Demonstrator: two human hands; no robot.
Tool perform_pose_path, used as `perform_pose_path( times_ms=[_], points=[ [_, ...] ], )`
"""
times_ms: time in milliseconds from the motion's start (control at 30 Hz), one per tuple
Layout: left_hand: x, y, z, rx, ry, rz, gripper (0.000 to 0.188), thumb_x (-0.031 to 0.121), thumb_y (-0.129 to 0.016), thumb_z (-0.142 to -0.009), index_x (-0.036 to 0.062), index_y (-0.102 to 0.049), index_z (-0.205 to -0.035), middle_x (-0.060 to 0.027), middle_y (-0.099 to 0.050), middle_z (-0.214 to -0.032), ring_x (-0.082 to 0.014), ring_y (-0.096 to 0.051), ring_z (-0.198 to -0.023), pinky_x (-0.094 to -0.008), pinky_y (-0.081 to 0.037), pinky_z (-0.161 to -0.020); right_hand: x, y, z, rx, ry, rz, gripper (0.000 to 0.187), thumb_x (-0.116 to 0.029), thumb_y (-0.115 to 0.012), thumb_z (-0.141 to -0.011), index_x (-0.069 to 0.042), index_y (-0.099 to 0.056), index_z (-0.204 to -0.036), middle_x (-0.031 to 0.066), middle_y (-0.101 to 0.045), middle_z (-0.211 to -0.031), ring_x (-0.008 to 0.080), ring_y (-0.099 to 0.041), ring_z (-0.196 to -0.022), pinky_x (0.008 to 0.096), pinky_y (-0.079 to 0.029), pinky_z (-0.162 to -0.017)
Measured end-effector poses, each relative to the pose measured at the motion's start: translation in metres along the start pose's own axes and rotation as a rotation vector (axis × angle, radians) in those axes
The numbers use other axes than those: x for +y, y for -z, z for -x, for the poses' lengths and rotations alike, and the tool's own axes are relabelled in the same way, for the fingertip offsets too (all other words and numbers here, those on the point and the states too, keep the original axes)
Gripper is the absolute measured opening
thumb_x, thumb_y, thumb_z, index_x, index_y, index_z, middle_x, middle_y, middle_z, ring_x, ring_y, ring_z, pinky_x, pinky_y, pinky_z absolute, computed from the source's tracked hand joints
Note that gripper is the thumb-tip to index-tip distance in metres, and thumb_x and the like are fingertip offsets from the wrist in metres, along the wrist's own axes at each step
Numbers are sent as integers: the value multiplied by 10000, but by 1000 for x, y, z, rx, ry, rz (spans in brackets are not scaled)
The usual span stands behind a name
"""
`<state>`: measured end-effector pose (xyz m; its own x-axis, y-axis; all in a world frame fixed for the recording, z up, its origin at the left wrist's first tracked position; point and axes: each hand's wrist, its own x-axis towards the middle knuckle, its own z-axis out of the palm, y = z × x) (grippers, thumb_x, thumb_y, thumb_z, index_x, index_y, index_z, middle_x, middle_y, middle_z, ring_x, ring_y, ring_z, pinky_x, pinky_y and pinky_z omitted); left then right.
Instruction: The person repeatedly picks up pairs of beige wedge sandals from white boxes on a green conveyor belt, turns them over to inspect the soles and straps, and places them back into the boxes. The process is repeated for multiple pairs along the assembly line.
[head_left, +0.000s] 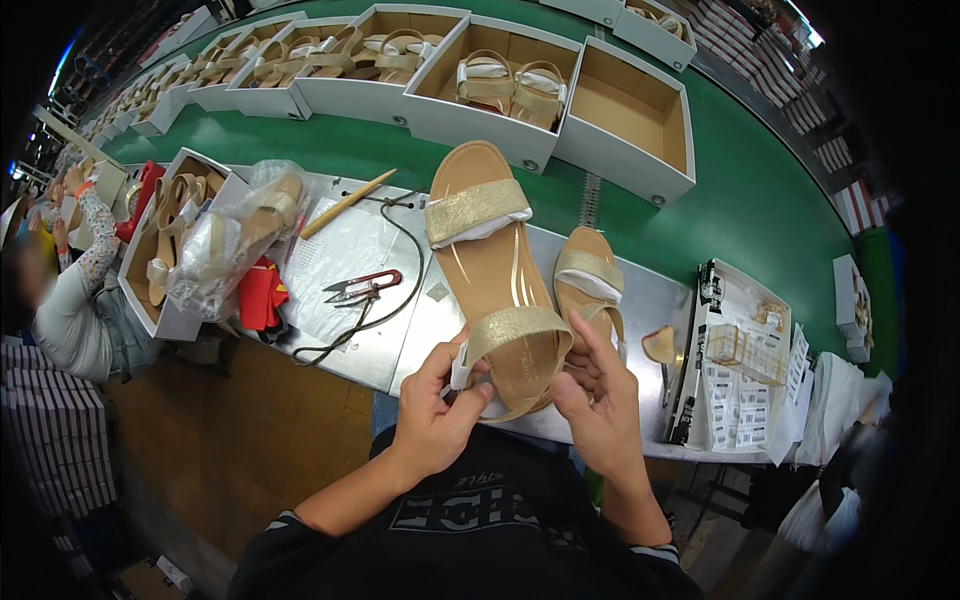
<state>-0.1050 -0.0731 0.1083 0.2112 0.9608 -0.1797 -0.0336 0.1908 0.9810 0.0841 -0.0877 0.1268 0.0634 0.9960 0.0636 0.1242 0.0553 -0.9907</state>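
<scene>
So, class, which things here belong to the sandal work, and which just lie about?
Probably belong:
Gold-strapped sandal, between left hand and right hand
Similar sandal beside it

Apparently lying about:
Red-handled snips
Pointed wooden stick
Red bundle

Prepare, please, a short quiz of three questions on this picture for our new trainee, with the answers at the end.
1. Choose one. What is between the left hand and the right hand?
A) a stick
B) a sandal
C) a red cloth

2. True or false: the snips lie to the right of this sandal.

3. Count. How many sandals show in the white box just beyond this sandal's toe?

Key:
1. B.
2. False; they lie to its left.
3. Two.
</scene>
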Motion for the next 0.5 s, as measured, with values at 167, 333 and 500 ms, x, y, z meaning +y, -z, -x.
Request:
perform_pose_path(
  times_ms=[167,333,500],
  points=[
    [4,0,1,63,-28,67,173,18,-598,-851,41,-546,-1014,20,-536,-813,-23,-439,-670,-198,-365,-592,-17,0,-2,-28,-222,-70,475,-29,-591,-890,29,-499,-1352,118,-671,-1032,130,-633,-881,279,-515,-789],
    [6,5,-6,17,12,159,173,74,-581,-888,48,-538,-1053,31,-506,-744,-15,-419,-581,-191,-340,-513,-25,-7,2,1,-106,-84,383,3,-568,-871,57,-568,-1251,101,-684,-947,83,-602,-825,244,-496,-743],
    [6,6,-6,1,40,219,171,69,-554,-895,47,-538,-1064,19,-520,-808,-17,-455,-669,-194,-379,-582,-28,-4,5,-16,-184,-43,401,-41,-579,-881,61,-549,-1268,134,-663,-997,116,-600,-876,275,-493,-787]
  ],
)
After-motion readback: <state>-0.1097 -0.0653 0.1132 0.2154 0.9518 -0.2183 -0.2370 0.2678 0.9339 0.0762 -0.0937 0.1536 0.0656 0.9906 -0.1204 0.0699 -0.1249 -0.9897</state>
